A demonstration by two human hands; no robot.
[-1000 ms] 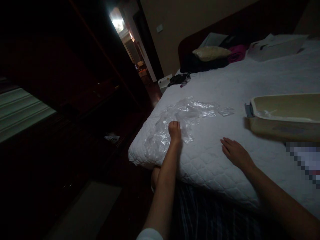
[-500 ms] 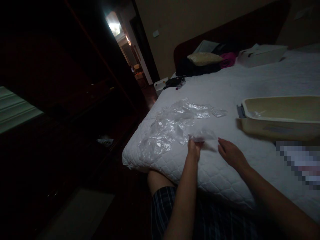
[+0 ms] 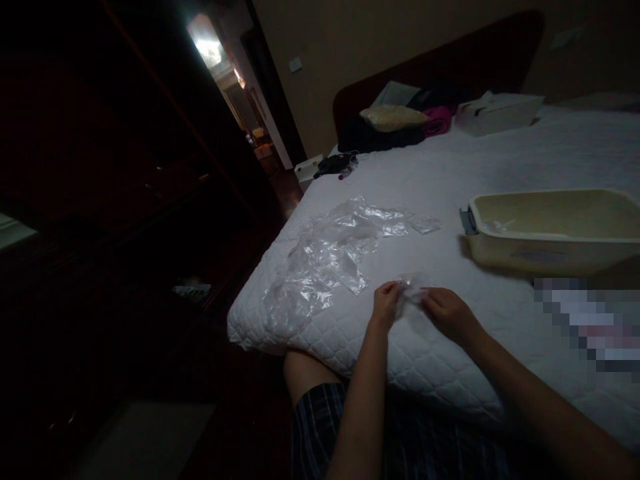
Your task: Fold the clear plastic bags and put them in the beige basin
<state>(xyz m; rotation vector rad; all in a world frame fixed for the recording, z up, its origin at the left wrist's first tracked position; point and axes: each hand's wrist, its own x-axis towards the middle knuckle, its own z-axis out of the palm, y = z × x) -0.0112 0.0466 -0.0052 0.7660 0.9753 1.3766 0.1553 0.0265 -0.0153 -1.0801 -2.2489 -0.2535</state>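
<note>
Between my two hands is a small clear plastic bag, bunched up and a little blurred. My left hand pinches its left side, and my right hand grips the right side with the fingertips. Both are just above the white quilted bed cover. To the left of my hands, a spread of crumpled clear plastic bags lies flat on the bed, shiny and overlapping.
A cream plastic bin with a grey latch stands on the bed at right. A blurred-out flat item lies below it. Farther back are a white box, a beige cushion, a magenta roll and dark cloth. The bed's edge drops off at left.
My right hand has moved in and taken hold of the bag, which earlier only my left hand held. The whole view has shifted slightly, so the bed things appear farther left.
</note>
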